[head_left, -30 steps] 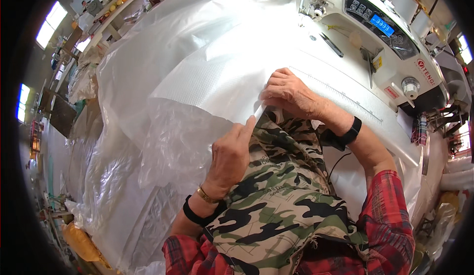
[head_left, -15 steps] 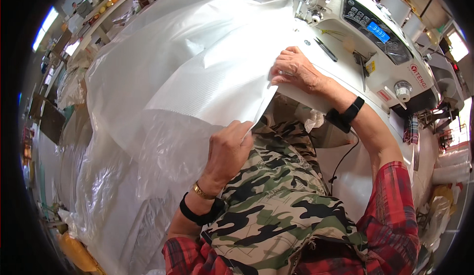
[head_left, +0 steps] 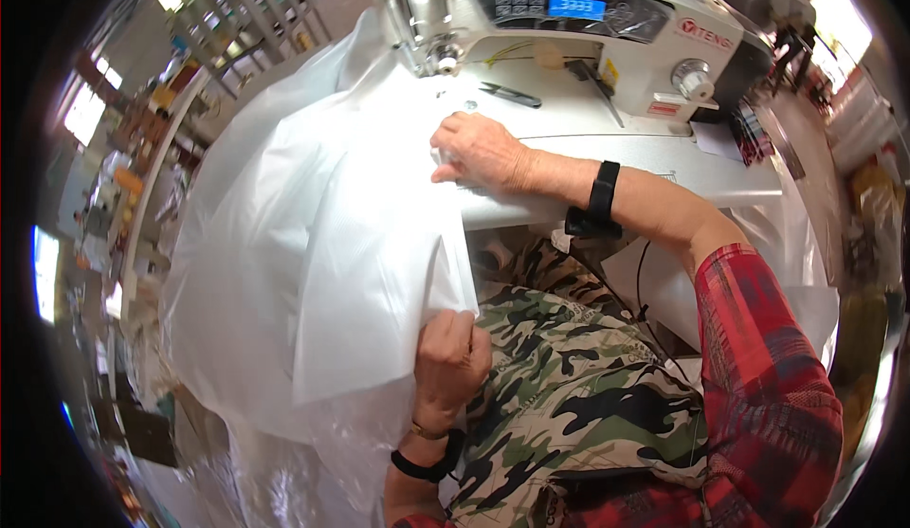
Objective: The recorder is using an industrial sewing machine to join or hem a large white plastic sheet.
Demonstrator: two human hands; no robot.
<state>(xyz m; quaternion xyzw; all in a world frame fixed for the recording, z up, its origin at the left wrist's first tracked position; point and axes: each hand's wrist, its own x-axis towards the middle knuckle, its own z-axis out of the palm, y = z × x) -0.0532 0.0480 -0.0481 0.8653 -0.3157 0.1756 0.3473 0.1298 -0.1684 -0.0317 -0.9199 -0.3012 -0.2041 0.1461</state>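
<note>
A large sheet of white woven plastic fabric (head_left: 351, 234) spreads from the sewing machine (head_left: 569, 16) down to my lap. My left hand (head_left: 451, 362) is closed on its folded edge at the lower end, above the camouflage apron (head_left: 569, 386). Further up the same edge, my right hand (head_left: 483, 152) pinches the fabric at the front of the machine's bed, fingers curled. Between the hands the edge runs fairly straight. Behind my right hand lie black thread snips (head_left: 510, 95) on the bed. The fabric covers the area around the needle, so I cannot see the stitching point.
The machine's lit control panel (head_left: 578, 7) faces me, with a handwheel (head_left: 694, 81) on its right. A dark tool (head_left: 599, 87) leans under the arm. Thin clear plastic (head_left: 351, 452) hangs below the fabric. At the left stands a cluttered shelf (head_left: 161, 149).
My view has swung, so the machine sits further left and higher. My hands are further apart along the edge, and the left one is lower. Both keep hold of the fabric.
</note>
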